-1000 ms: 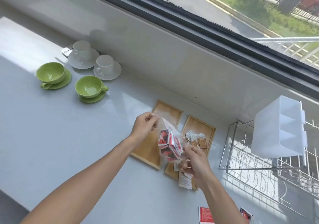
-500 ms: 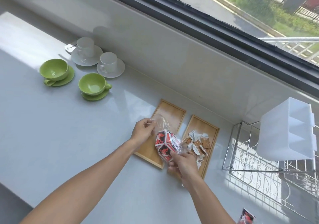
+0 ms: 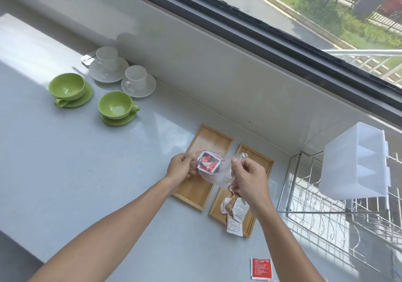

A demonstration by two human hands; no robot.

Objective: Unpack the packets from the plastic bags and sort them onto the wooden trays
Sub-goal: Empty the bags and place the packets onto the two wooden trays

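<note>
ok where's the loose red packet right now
The loose red packet lies flat on the counter at the head view's bottom edge, beside the right forearm, nearer the camera than the right-hand tray.

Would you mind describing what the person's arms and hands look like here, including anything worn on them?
Both forearms are bare as far as the frame shows, with no sleeve in view. The left hand and the right hand wear no gloves, and no watch, bracelet or ring is visible on either. The nails look short and unpainted, though they are small in this view.
</note>
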